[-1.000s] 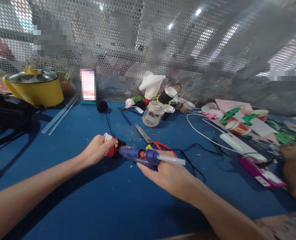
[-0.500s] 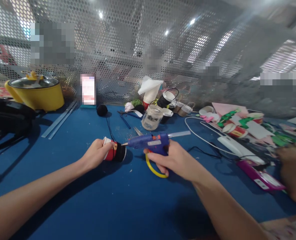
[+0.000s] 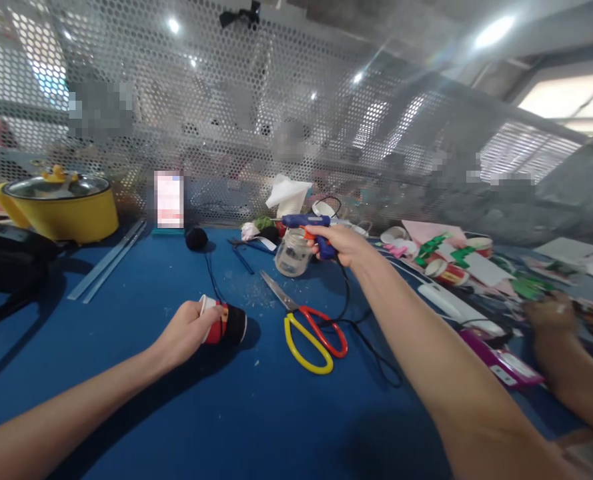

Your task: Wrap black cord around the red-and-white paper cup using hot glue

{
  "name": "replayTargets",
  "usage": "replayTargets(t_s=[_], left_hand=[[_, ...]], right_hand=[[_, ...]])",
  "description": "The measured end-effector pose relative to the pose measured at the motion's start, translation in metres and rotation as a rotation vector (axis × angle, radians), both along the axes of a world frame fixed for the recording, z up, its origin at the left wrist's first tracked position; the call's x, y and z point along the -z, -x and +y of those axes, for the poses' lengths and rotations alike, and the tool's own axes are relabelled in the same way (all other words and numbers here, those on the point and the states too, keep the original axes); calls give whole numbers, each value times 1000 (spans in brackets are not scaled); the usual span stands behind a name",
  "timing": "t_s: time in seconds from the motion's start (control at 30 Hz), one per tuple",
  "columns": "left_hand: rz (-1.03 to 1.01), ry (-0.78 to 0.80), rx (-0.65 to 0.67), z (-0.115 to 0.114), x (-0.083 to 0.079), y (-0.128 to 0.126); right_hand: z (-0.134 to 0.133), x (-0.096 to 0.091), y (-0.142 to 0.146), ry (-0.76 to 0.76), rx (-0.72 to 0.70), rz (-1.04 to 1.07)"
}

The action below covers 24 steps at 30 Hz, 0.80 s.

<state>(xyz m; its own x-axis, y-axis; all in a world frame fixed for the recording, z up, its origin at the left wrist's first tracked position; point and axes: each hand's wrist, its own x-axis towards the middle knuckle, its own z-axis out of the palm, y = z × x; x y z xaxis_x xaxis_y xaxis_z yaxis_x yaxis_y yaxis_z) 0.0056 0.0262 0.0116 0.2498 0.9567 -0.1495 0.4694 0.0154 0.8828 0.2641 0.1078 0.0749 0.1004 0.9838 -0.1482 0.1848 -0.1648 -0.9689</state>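
Note:
My left hand (image 3: 189, 330) grips a red and white paper cup (image 3: 215, 325) that lies on its side, its far half wrapped in black yarn. A strand runs from the cup back to a black yarn ball (image 3: 197, 239). My right hand (image 3: 339, 241) is closed around the handle of a blue hot glue gun (image 3: 303, 220), raised over a clear jar (image 3: 293, 253), nozzle pointing left. Below it lie scissors (image 3: 289, 305) with one yellow and one red handle loop, blades pointing away. The glue gun's black cord trails down past the scissors.
At the back left stand a yellow pot (image 3: 63, 210) and a propped phone (image 3: 169, 200). Two clear strips (image 3: 109, 260) lie nearby. To the right are paper scraps and cups, a purple power strip (image 3: 501, 360) and another person's hand (image 3: 551, 320).
My right hand has lifted the glue gun off the cup and carried it away to above the jar, uncovering the scissors. My left hand still holds the cup.

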Motion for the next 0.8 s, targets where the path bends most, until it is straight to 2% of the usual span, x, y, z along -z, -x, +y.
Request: replayTargets(t_s=[0.17, 0.33, 0.37, 0.43, 0.5, 0.53, 0.57, 0.67, 0.73, 0.8], left_hand=[[-8, 8, 19, 0, -1, 0], [3, -6, 24, -2, -3, 0], [3, -9, 23, -2, -3, 0], [-1, -12, 24, -2, -2, 0], [0, -21, 33, -2, 0, 0], [9, -33, 38, -2, 0, 0], [24, -51, 44, -3, 1, 0], [87, -159, 91, -6, 1, 0], [122, -257, 154, -9, 1, 0], [146, -329, 227, -12, 0, -1]], right_hand=[[15, 5, -11, 183, -1, -149], [5, -2, -18, 171, 76, -326], [-1, -6, -18, 130, 122, -375], [-17, -13, -11, -47, 231, -528], [-37, -14, 5, -436, 294, -815], [-46, -11, 17, -535, 237, -874], [-55, -5, 31, -562, 100, -859], [-69, 21, 73, -384, -420, -607], [-70, 39, 96, -259, -591, -480], [-69, 52, 110, -210, -647, -356]])
